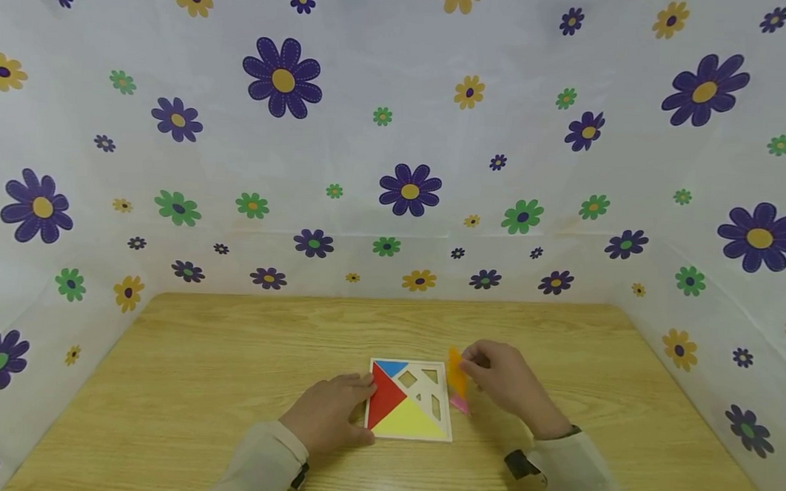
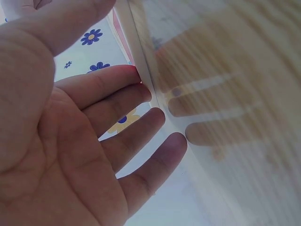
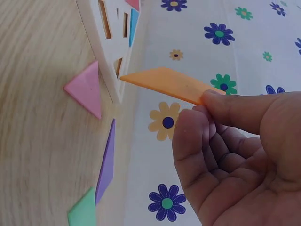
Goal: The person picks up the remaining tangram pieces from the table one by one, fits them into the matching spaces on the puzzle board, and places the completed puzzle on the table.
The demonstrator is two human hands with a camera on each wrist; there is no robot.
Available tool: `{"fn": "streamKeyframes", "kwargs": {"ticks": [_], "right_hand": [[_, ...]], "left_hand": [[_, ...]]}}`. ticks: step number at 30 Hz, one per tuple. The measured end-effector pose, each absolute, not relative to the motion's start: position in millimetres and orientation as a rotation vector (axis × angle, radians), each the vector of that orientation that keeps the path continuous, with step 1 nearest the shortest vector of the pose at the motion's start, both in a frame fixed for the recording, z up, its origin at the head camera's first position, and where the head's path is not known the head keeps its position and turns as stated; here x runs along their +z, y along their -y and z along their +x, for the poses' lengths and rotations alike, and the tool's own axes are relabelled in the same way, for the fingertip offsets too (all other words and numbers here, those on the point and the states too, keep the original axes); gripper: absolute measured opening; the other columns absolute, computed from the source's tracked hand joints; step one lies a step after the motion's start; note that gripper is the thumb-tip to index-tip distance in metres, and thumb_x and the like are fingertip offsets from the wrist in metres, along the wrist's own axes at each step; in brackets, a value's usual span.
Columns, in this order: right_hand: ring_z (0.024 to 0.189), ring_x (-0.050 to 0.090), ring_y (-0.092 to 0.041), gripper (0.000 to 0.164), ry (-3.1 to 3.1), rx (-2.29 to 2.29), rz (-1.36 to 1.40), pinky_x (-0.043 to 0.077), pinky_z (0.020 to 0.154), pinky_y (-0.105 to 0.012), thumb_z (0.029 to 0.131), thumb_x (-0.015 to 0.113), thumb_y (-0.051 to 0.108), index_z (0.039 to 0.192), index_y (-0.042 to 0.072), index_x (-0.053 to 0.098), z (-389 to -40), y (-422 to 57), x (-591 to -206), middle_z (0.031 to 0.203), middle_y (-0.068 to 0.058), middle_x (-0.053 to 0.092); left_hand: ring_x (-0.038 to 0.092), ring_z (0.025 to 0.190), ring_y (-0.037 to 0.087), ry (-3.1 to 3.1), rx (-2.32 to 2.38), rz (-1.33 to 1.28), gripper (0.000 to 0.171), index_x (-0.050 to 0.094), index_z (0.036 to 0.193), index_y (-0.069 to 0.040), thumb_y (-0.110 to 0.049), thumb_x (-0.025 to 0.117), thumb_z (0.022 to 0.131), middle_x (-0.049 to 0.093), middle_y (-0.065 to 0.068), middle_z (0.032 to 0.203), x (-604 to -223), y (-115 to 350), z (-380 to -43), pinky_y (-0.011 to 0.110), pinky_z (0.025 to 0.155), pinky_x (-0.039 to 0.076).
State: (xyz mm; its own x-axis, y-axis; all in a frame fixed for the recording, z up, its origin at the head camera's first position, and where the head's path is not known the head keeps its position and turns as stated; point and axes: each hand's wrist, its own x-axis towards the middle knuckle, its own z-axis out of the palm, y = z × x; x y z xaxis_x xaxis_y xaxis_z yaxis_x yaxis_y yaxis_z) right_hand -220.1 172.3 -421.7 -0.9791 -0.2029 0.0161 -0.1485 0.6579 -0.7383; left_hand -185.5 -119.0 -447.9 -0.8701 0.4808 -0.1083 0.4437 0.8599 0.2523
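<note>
Between the right thumb and fingers of my right hand [image 1: 502,377], an orange tangram piece [image 1: 457,371] is pinched by one end. It is held up just beyond the right edge of a white tangram board [image 1: 422,388]. My left hand [image 1: 327,413] rests at the board's left side, with extended fingertips [image 2: 176,143] touching its edge. Set in the board are a red triangle [image 1: 383,397], a yellow triangle [image 1: 409,421] and a blue triangle [image 1: 392,368]; several cutouts show bare wood. A pink triangle [image 3: 86,90] lies on the table beside the board, below the orange piece.
In the right wrist view a purple piece [image 3: 106,162] and a green piece [image 3: 83,207] lie on the table past the pink triangle; the right hand hides them in the head view. The wooden table [image 1: 228,341] is bordered by a white curtain [image 1: 345,146] printed with flowers.
</note>
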Motion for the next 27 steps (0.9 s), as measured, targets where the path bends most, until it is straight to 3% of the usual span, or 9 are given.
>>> {"fn": "streamKeyframes", "kwargs": {"ticks": [6, 12, 19, 27], "right_hand": [[0.069, 0.058, -0.018, 0.005, -2.744, -1.260, -0.280, 0.055, 0.061, -0.030, 0.091, 0.064, 0.016, 0.092, 0.012, 0.066, -219, -165, -426, 0.083, 0.000, 0.064], [0.074, 0.052, -0.014, 0.005, -2.727, -1.177, -0.293, 0.048, 0.058, -0.023, 0.089, 0.067, 0.020, 0.087, 0.016, 0.066, -219, -157, -432, 0.082, 0.002, 0.059], [0.046, 0.049, -0.015, 0.011, -2.557, -1.265, -0.464, 0.045, 0.044, -0.025, 0.094, 0.060, 0.017, 0.085, 0.010, 0.064, -219, -158, -439, 0.064, -0.008, 0.058], [0.043, 0.044, -0.011, 0.014, -2.567, -1.252, -0.486, 0.039, 0.040, -0.022, 0.095, 0.058, 0.017, 0.085, 0.009, 0.063, -218, -155, -441, 0.063, -0.012, 0.058]], "left_hand": [[0.040, 0.134, 0.024, -2.869, 0.323, 0.726, 0.075, 0.051, 0.139, -0.015, -0.053, 0.071, 0.077, 0.044, 0.000, 0.146, -447, 118, -185, 0.051, 0.102, 0.040], [0.040, 0.134, 0.025, -2.873, 0.326, 0.726, 0.075, 0.051, 0.138, -0.014, -0.052, 0.072, 0.077, 0.044, 0.000, 0.146, -447, 118, -185, 0.051, 0.102, 0.040], [0.040, 0.134, 0.025, -2.870, 0.334, 0.728, 0.076, 0.051, 0.139, -0.014, -0.053, 0.072, 0.077, 0.043, 0.000, 0.146, -448, 118, -186, 0.051, 0.102, 0.040], [0.040, 0.134, 0.024, -2.869, 0.336, 0.711, 0.076, 0.051, 0.139, -0.016, -0.054, 0.072, 0.076, 0.044, -0.001, 0.146, -453, 119, -188, 0.051, 0.102, 0.040]]}}
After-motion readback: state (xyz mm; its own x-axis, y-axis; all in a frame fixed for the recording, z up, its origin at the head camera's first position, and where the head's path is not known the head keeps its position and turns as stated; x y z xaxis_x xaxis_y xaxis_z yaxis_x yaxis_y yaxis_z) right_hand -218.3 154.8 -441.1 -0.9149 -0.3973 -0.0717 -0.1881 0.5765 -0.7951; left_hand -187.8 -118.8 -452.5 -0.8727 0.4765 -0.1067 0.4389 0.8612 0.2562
